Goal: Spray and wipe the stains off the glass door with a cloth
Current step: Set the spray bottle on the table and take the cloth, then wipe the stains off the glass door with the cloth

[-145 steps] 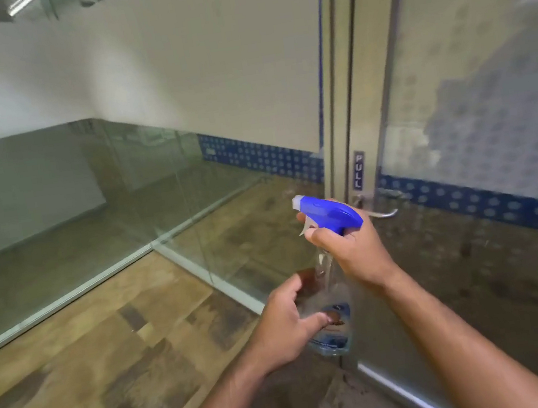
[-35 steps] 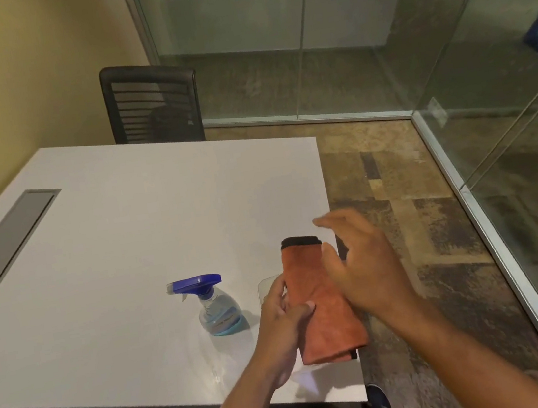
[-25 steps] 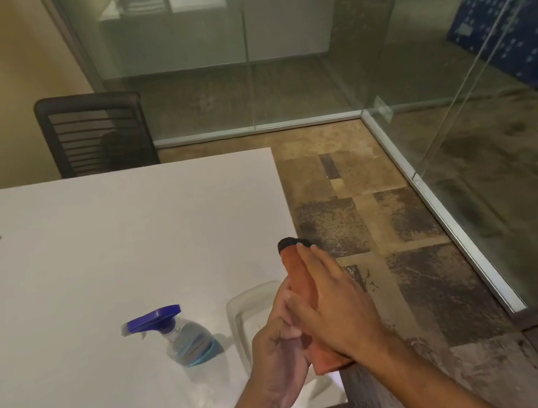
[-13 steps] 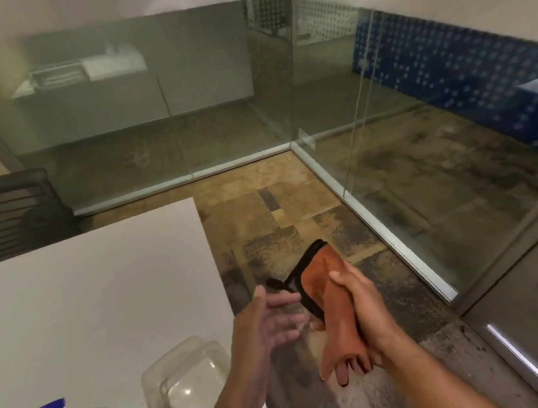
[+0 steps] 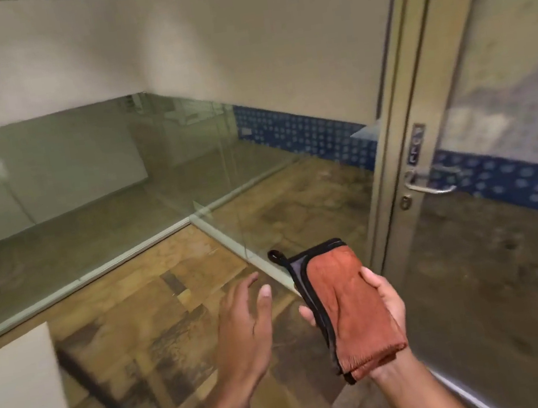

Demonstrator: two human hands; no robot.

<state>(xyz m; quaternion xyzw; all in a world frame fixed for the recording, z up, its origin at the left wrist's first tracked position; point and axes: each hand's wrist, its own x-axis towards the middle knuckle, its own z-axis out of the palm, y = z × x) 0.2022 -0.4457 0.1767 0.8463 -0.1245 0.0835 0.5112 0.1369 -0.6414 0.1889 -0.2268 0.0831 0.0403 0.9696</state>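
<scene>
The right hand (image 5: 383,302) grips a folded orange cloth (image 5: 347,307) with black edging, thumb on top and fingertips showing at its left edge. The left hand (image 5: 247,328) is open, just beside the cloth and apart from it. To the right stands the glass door (image 5: 507,239), its metal handle (image 5: 431,186) below a small sign. A white table (image 5: 16,405) corner shows at lower left, over patterned floor (image 5: 155,289).
</scene>
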